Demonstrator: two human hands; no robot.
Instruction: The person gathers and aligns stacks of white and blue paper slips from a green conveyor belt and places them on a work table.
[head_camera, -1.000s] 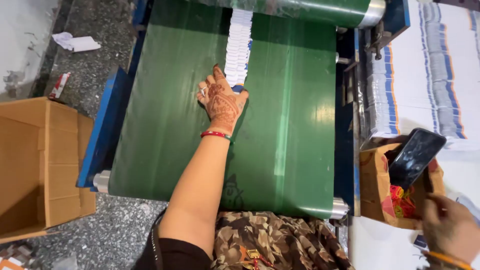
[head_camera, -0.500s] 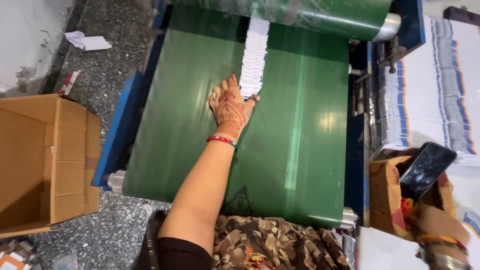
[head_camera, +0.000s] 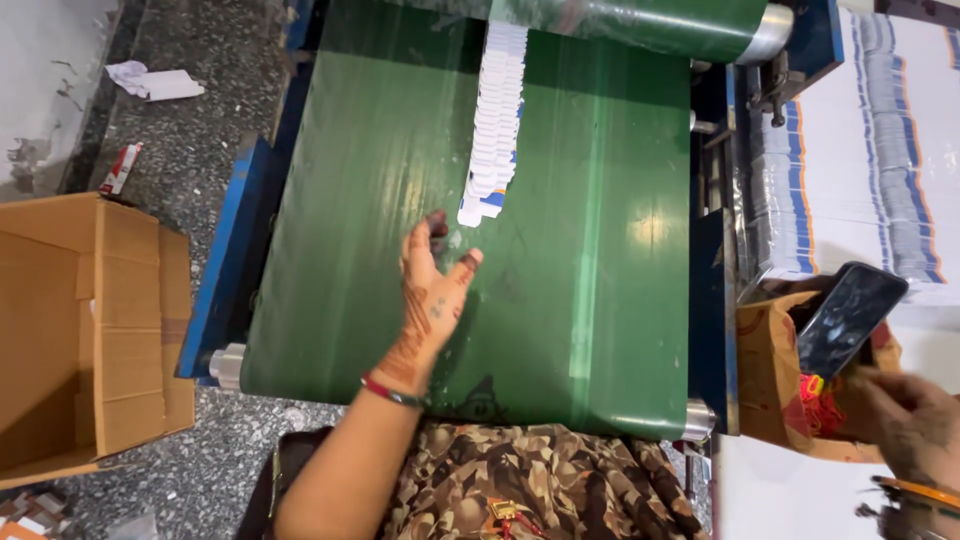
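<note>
1. Fingers (head_camera: 470, 262) of the left hand (head_camera: 428, 300): loosely spread, released, grasping nothing; laid palm-down and flat on the green conveyor belt (head_camera: 600, 300), pointing toward 12 o'clock.
2. Seemingly set there as a stop or catch: waited right in the lane of the row of cards (head_camera: 495, 120), whose leading end lay just beside the fingertips at 12 o'clock. Contact between fingertips and the first card too close to call.
3. Row of cards: white with blue edges, overlapped like shingles, stretched straight from under the green roller (head_camera: 640, 20) at 12 o'clock down the belt's middle. Probably shingled so that a batch could be swept together with one flat hand.
4. Right hand (head_camera: 915, 425): low at 4 o'clock, off the belt, beside the bottom end of a dark phone (head_camera: 850, 318). Phone tilted, leaning over a brown paper bag (head_camera: 765, 370). Could not tell whether these fingers gripped the phone or only neared it; partly cut off by the frame edge.
5. Stacks of printed sheets (head_camera: 870, 150) piled at 2 o'clock, past the belt's blue frame, kept within reach of the right side.
6. Open cardboard box (head_camera: 130, 340) stood on the floor at 9 o'clock, flaps up, close to the left arm.
</note>
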